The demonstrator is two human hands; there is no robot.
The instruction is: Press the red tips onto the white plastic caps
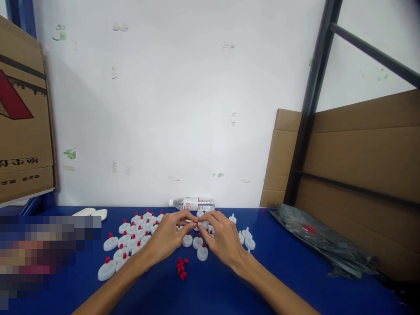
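Observation:
My left hand [166, 238] and my right hand [225, 236] meet over the middle of the table, fingers pinched. A small red cap [197, 224] shows at my left fingertips. It meets the narrow end of a white nozzle lid [204, 224], held sideways in my right fingers. My fingers partly hide both pieces. White lids with red tips, such as one lid [110, 242], stand in several rows to the left, and a few more, including another lid [202, 253], stand below my hands. Nearer me lies a small pile of loose red caps [182, 267].
White lids without red tips [250, 243] sit right of my hands. A clear plastic bottle [206, 204] lies against the wall. Grey plastic bags [315, 240] lie at right, beside cardboard [361, 162] and a dark metal frame [306, 127]. A carton [24, 118] stands left.

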